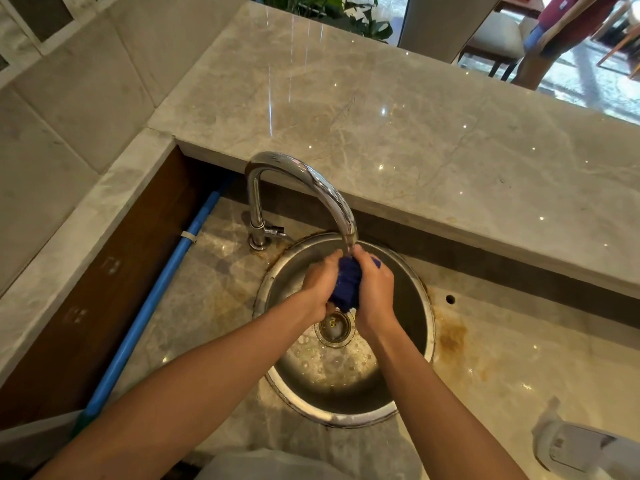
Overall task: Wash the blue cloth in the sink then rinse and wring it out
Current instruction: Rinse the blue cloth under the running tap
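The blue cloth (348,284) is bunched into a tight wad and held between both hands over the round steel sink (414,306). My left hand (320,287) grips its left side and my right hand (375,289) grips its right side, with a blue corner showing above the right knuckles. The cloth sits right under the spout of the curved chrome tap (311,183), where a thin stream of water meets it. Foam lies on the sink floor around the drain (335,329).
A raised marble counter (415,140) runs behind the sink. A blue pipe (156,299) slants along the left wall. A white plastic bottle (575,448) lies at the lower right on the stained lower counter (502,358). A small tap lever (275,232) sticks out at the tap's base.
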